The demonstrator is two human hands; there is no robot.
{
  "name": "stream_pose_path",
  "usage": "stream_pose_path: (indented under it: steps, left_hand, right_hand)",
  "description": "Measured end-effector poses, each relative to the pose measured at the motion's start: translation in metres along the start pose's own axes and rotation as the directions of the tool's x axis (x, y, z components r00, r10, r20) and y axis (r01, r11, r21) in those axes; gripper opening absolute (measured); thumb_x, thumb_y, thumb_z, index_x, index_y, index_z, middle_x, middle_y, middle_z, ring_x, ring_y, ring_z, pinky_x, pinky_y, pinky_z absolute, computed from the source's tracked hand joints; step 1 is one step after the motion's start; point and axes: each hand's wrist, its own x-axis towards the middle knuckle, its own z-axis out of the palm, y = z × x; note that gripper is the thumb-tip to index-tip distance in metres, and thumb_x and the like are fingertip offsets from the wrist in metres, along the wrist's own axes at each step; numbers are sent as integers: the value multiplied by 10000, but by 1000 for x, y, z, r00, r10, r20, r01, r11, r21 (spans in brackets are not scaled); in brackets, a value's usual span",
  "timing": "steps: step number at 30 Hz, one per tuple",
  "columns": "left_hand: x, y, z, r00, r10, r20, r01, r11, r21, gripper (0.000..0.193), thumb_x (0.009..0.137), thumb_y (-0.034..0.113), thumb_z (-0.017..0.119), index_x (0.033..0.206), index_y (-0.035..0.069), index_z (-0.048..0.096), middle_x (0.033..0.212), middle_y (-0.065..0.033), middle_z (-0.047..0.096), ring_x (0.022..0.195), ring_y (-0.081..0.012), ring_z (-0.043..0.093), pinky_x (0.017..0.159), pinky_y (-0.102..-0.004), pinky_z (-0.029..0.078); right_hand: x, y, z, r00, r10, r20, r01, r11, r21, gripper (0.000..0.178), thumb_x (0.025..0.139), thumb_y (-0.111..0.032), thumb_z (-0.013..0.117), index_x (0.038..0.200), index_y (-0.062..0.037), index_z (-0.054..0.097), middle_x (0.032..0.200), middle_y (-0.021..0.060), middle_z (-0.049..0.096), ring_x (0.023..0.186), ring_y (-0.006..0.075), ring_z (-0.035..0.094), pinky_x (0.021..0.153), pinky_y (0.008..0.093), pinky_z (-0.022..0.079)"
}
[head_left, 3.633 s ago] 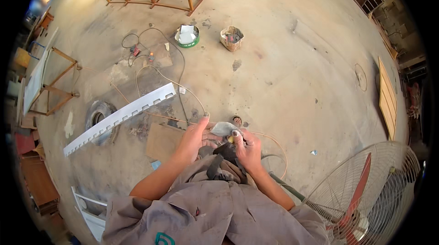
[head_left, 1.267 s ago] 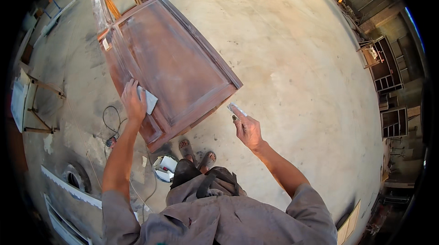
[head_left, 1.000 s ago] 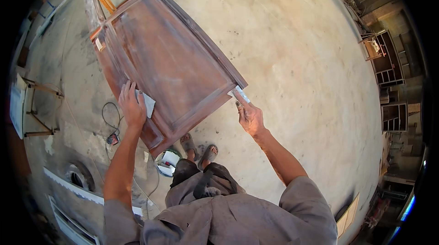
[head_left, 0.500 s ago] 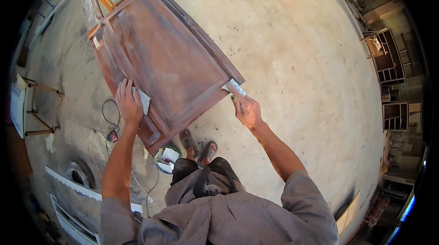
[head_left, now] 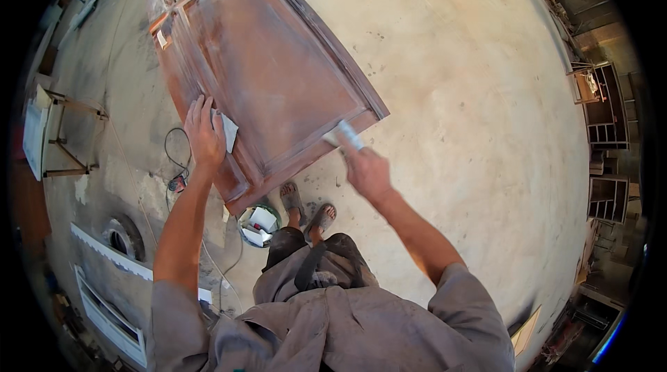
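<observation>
A brown wooden door panel [head_left: 292,87], streaked with pale dust, lies slanted in front of me. My left hand [head_left: 205,136] rests on its left side frame, holding a white-grey sheet [head_left: 227,130] between thumb and fingers. At the panel's near right edge, my right hand [head_left: 368,172] is closed round a pale, flat, folded piece [head_left: 347,134] that looks like sandpaper. Motion smears it, so its exact kind is unclear. The piece lies over the bottom rail of the panel.
A bucket [head_left: 258,225] of white pieces stands by my feet, under the panel's near corner. A corded red tool [head_left: 178,182] lies on the floor at left, near a tyre [head_left: 123,236] and a white notched strip [head_left: 111,252]. Wooden shelving [head_left: 606,108] lines the right.
My right hand has moved with its pale piece from the panel's right corner leftward along the near edge. The left hand keeps its place on the panel. The whole view has shifted slightly.
</observation>
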Motion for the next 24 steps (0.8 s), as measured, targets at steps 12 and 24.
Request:
stream_pose_path:
  steps: [12, 24]
  left_hand:
    - [0, -3, 3, 998, 4, -62, -3, 1000, 15, 386, 1007, 176, 583, 1373, 54, 587, 1469, -164, 543, 1400, -378, 444, 1169, -510, 336]
    - [-2, -4, 9, 997, -6, -77, 8, 1000, 22, 404, 995, 223, 607, 1356, 43, 600, 1476, -175, 530, 1408, -379, 431, 1169, -517, 323]
  right_hand:
    - [1, -3, 11, 972, 218, -90, -202, 967, 155, 479, 955, -90, 631, 1422, -193, 603, 705, 182, 627, 603, 379, 637, 541, 468, 512]
    - [-35, -95, 52, 997, 54, 56, -60, 992, 109, 510, 922, -99, 661, 1423, -176, 605, 806, 198, 701, 632, 379, 648, 571, 456, 531]
